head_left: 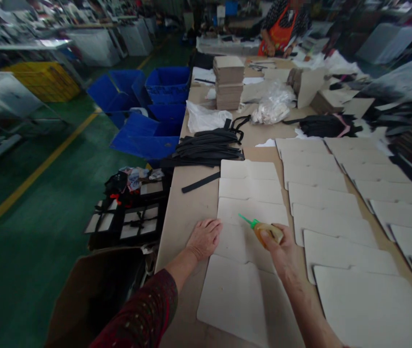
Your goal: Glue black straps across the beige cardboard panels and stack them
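My right hand (282, 249) grips a small glue bottle (267, 231) with amber liquid and a green nozzle, its tip pointing up-left over a pale cardboard panel (251, 212). My left hand (204, 238) lies flat, fingers stretched out, on the left edge of the panel below it (240, 244). These panels overlap in a column running away from me; two more columns (322, 198) lie to the right.
A pile of black straps (208, 147) and one loose strap (200, 182) lie beyond the panels. Stacked cardboard (228, 82) and plastic bags (273, 104) sit farther back. Blue bins (148, 111) stand left of the table on the floor. A person in an orange apron (280, 29) works at the far end.
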`<state>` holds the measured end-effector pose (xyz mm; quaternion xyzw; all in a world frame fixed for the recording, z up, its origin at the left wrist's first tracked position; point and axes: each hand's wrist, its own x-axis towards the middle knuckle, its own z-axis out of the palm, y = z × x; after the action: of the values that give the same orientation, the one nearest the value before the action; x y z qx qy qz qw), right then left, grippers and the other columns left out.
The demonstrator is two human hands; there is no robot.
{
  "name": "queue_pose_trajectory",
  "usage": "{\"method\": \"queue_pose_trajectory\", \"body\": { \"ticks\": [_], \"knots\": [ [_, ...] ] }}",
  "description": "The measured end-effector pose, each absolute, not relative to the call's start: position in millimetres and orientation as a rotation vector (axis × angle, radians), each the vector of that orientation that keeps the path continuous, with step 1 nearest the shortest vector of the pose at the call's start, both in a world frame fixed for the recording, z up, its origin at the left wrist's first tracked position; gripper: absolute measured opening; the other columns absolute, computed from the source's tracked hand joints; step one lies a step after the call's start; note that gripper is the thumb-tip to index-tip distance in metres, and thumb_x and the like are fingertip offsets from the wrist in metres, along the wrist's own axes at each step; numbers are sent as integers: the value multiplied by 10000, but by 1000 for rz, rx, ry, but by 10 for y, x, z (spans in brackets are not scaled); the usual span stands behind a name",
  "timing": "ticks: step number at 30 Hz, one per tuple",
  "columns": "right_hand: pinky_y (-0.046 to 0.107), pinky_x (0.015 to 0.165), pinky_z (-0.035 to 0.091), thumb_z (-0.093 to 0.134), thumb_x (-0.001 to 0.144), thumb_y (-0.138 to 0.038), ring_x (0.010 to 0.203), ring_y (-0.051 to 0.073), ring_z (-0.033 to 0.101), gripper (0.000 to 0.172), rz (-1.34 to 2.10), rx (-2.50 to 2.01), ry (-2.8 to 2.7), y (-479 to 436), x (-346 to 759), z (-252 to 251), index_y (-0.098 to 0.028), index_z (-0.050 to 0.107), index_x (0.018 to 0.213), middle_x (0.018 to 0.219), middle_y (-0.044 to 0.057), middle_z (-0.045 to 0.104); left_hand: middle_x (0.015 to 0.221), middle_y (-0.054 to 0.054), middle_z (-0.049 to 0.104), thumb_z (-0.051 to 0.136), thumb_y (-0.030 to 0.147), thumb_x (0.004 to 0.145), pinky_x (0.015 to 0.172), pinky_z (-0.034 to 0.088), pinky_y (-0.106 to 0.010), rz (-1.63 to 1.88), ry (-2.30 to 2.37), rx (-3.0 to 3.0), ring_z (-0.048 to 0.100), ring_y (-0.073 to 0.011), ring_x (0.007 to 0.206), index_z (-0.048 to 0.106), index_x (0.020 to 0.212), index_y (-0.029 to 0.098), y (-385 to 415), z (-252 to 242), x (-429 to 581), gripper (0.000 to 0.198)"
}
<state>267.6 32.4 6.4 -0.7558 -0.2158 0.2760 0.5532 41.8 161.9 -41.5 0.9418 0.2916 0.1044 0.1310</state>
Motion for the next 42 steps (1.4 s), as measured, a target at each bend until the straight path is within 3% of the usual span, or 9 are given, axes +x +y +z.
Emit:
{"method": "queue_pose_trajectory", "body": {
  "ticks": [10,17,22,29,35,42],
  "knots": [
    [331,719,456,636,763,-592,818,211,601,476,691,-2133,-919,501,2522,110,-249,569,1086,950,18,650,1347,-54,598,542,171,895,995,425,-453,304,839,2704,463,-249,1221,579,1272,209,1616,-391,411,381],
    [287,611,365,523,888,-508,797,188,580,327,386,-2242,-1284,581,2479,138,-255,544,1094,1064,36,595,1345,-54,597,537,179,895,994,420,-465,294,842,2697,465,-259,1213,583,1275,219,1616,-380,406,385],
    [275,572,314,522,914,-478,725,166,565,271,359,-2291,-1347,555,2515,229,-259,540,1073,1047,30,592,1338,-70,599,514,175,906,978,419,-475,292,847,2693,473,-265,1220,579,1286,233,1612,-387,409,391],
    [301,638,363,568,866,-513,765,193,583,302,549,-2335,-1200,498,2558,270,-281,549,1059,1038,11,622,1349,-55,593,534,181,904,997,411,-467,286,835,2696,467,-261,1220,574,1289,224,1613,-389,409,390],
    [327,700,432,657,769,-540,804,209,579,400,666,-2112,-933,580,2464,74,-261,577,1044,944,10,632,1357,-60,587,514,176,913,1015,405,-477,287,839,2696,463,-267,1233,576,1290,221,1613,-418,403,384],
    [244,469,387,697,703,-582,564,135,521,531,710,-1738,-309,677,2702,-49,-233,499,1051,790,-22,590,1346,-61,593,525,146,892,1010,416,-475,323,832,2700,474,-266,1222,571,1287,223,1635,-429,400,405]
  ]
}}
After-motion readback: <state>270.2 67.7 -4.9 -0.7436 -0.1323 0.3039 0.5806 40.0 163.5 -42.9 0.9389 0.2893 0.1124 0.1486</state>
